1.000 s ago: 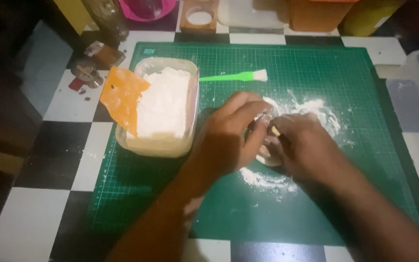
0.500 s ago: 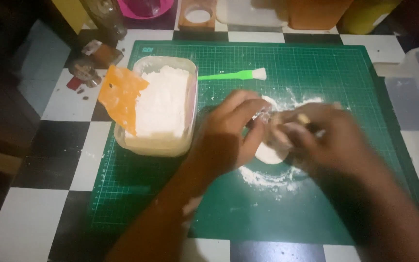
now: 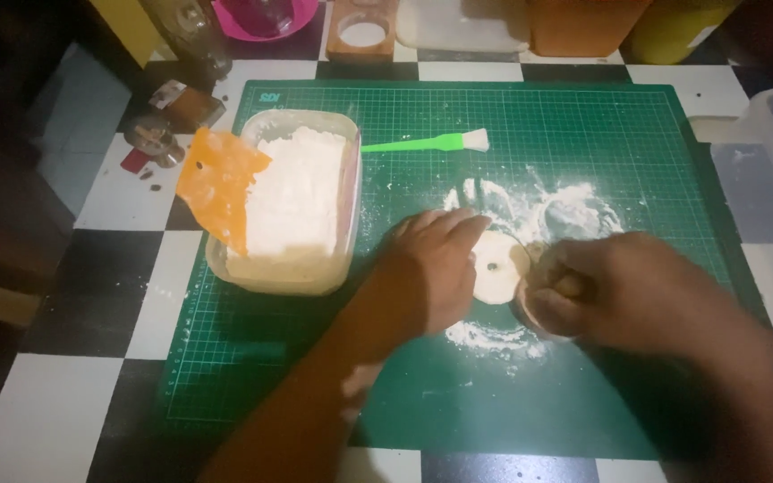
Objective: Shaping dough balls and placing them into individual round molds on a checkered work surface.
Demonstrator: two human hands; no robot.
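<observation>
A pale flat disc of dough (image 3: 500,268) with a small dark spot lies on the green cutting mat (image 3: 315,358), amid scattered flour (image 3: 565,210). My left hand (image 3: 436,273) rests palm down beside the disc, its fingertips on the disc's left edge. Just right of the disc, my right hand (image 3: 619,291) is curled shut around a pale round piece (image 3: 537,309); most of that piece is hidden by the fingers.
A clear tub of flour (image 3: 301,201) with an orange scraper (image 3: 216,183) stands on the mat's left. A green brush (image 3: 431,141) lies behind the hands. A pink bowl, a wooden mould (image 3: 362,31) and containers line the back; a clear box (image 3: 762,170) sits right.
The hands, which worked together over one dough piece, have parted. The flat disc now shows on the mat, and my right hand has moved right and down with a round piece.
</observation>
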